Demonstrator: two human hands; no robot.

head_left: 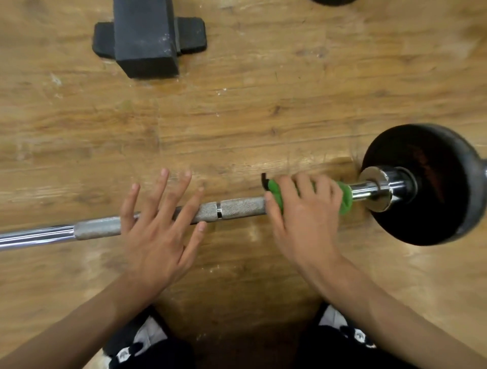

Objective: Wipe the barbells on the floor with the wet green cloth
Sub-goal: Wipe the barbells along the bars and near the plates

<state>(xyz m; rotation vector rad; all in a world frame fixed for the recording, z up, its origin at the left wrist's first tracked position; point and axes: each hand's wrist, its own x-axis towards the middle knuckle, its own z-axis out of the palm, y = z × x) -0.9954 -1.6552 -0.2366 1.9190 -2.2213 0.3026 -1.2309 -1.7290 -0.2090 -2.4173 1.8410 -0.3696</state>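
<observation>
A steel barbell (pixel 237 209) lies on the wooden floor, running from the left edge to a black weight plate (pixel 421 184) at the right. My right hand (pixel 303 210) grips the green cloth (pixel 345 197), which is wrapped round the bar just left of the chrome collar (pixel 376 191). A small black tag sticks out of the cloth at its left end. My left hand (pixel 160 224) is over the knurled part of the bar with its fingers straight and spread, holding nothing.
A black rubber-footed equipment base (pixel 147 39) stands on the floor beyond the bar at upper left. Another dark plate's edge (pixel 334 2) shows at the top. My shoes (pixel 147 339) are at the bottom, close to the bar.
</observation>
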